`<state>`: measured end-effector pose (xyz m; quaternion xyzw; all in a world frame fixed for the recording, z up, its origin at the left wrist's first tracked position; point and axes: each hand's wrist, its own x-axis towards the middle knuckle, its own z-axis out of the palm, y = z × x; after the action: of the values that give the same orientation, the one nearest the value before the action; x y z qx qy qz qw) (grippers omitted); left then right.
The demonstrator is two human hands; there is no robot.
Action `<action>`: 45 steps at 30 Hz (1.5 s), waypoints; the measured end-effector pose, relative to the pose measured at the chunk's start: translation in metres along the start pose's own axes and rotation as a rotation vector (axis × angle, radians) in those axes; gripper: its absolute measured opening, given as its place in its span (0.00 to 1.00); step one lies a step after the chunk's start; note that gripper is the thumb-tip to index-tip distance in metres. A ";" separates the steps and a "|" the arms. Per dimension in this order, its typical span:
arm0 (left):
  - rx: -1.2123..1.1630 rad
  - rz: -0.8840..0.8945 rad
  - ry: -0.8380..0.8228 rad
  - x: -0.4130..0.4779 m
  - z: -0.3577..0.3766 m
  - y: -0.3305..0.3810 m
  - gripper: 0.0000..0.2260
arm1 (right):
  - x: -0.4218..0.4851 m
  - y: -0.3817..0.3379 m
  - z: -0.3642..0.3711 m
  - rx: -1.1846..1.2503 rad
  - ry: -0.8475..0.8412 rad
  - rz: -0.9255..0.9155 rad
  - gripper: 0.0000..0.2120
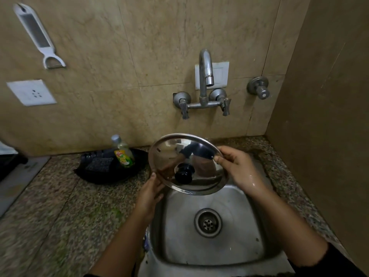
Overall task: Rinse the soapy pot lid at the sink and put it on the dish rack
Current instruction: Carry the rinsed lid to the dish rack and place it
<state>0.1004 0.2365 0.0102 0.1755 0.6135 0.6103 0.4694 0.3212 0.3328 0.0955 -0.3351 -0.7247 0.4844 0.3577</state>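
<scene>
A shiny steel pot lid (169, 154) with a black knob (183, 172) is held tilted over the back of the steel sink (179, 232), its top facing me. My left hand (148, 194) grips the lid's lower left rim. My right hand (237, 166), wet, pinches the right rim. The chrome tap (205, 72) stands on the wall above the lid, and no water runs from its spout. No dish rack shows in this view.
A black tray (99, 174) on the speckled counter left of the sink holds a scrub pad (98, 163) and a dish soap bottle (122, 154). A white grater-peeler (38, 35) hangs on the wall. A side wall stands close on the right.
</scene>
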 end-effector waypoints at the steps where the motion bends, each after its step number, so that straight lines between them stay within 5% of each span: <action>1: 0.014 -0.016 0.023 -0.004 -0.003 0.000 0.13 | 0.001 0.000 0.002 -0.012 -0.004 -0.010 0.12; 10: -0.066 0.119 0.256 -0.025 -0.075 0.044 0.12 | 0.037 -0.020 0.064 0.581 0.182 0.289 0.11; 19: -0.076 0.321 0.465 -0.041 -0.247 0.162 0.10 | 0.111 -0.106 0.255 0.996 0.083 0.460 0.10; 32: 0.211 0.495 0.684 -0.048 -0.517 0.323 0.11 | 0.219 -0.260 0.536 0.884 0.069 0.190 0.09; 45: 0.341 0.261 0.646 0.002 -0.648 0.346 0.11 | 0.339 -0.284 0.750 0.563 0.058 -0.110 0.09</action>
<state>-0.5362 -0.0731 0.2052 0.1263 0.7948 0.5781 0.1346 -0.5266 0.1810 0.2229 -0.1967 -0.5683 0.6365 0.4829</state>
